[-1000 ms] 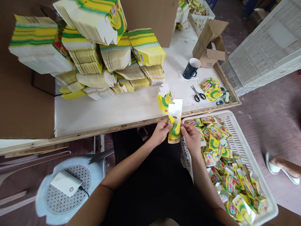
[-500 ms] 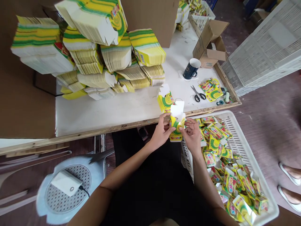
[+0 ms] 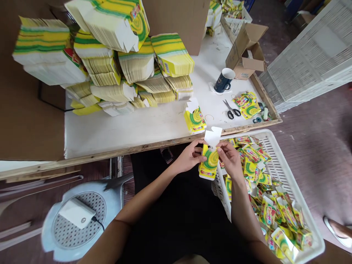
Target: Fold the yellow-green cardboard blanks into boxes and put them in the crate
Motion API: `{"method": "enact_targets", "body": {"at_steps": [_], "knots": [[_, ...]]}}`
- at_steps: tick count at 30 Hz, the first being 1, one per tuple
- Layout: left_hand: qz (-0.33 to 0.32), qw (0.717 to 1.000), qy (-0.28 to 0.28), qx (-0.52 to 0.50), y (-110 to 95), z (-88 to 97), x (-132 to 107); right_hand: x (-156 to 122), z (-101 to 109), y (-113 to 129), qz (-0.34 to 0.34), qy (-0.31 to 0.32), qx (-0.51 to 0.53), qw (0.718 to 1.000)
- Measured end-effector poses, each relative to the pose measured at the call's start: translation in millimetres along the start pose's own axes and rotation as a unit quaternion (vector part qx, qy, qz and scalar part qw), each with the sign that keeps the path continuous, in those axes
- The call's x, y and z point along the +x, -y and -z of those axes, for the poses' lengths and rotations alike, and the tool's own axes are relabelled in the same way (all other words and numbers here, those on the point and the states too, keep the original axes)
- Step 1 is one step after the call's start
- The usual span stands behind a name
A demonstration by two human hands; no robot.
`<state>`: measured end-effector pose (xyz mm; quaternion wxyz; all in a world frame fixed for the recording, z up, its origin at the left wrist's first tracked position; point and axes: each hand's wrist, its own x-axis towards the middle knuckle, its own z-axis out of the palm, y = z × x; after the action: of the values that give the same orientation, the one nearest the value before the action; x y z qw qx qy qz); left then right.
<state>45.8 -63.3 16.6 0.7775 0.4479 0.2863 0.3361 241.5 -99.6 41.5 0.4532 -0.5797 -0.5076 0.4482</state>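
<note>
Left hand point(image 3: 189, 157): thumb and fingers clamped on the carton's 9 o'clock edge. Right hand point(image 3: 231, 157): pinching its upper edge at 2 o'clock. From where I stand, the carton point(image 3: 209, 164) sits between, touching both; long axis about 12 to 6, leaning toward 1, white flap point(image 3: 213, 136) uppermost. Outward: 1 standing carton point(image 3: 196, 119) near, at 11; white basket point(image 3: 271, 147) at 4, right hand nearer it.

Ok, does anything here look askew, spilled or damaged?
The topmost carton bundle looks askew, lying at a slant on the bundles beneath. I see nothing spilled, and the held carton shows no clear damage.
</note>
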Motion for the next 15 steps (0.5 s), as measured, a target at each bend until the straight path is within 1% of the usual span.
{"method": "enact_targets", "body": {"at_steps": [3, 6, 7, 9, 11, 12, 15], "knots": [[-0.013, 1.0, 0.013, 0.004, 0.8, -1.0, 0.2, 2.9, -2.8, -2.0, 0.055, -0.043, -0.026, 0.997], [-0.014, 0.999, 0.029, 0.017, 1.8, -0.2, 1.5, 3.4, -4.2, -4.6, 0.068, -0.067, -0.002, 0.995], [-0.019, 0.999, 0.024, 0.025, 2.0, -0.1, 2.1, 3.0, -3.3, -4.6, 0.073, -0.069, -0.01, 0.995], [-0.037, 0.998, 0.0, 0.051, 2.2, -0.4, 3.1, 2.1, 0.5, -2.9, 0.094, -0.068, -0.059, 0.991], [-0.061, 0.994, -0.025, 0.089, 2.0, -2.0, 3.7, 1.3, 5.6, 0.8, 0.104, -0.054, -0.104, 0.988], [-0.073, 0.991, -0.035, 0.108, 1.8, -3.1, 3.8, 1.1, 7.7, 3.0, 0.091, -0.038, -0.11, 0.989], [-0.095, 0.984, -0.041, 0.142, 1.2, -6.8, 3.4, 1.7, 9.2, 8.7, 0.008, 0.022, -0.096, 0.995]]}}
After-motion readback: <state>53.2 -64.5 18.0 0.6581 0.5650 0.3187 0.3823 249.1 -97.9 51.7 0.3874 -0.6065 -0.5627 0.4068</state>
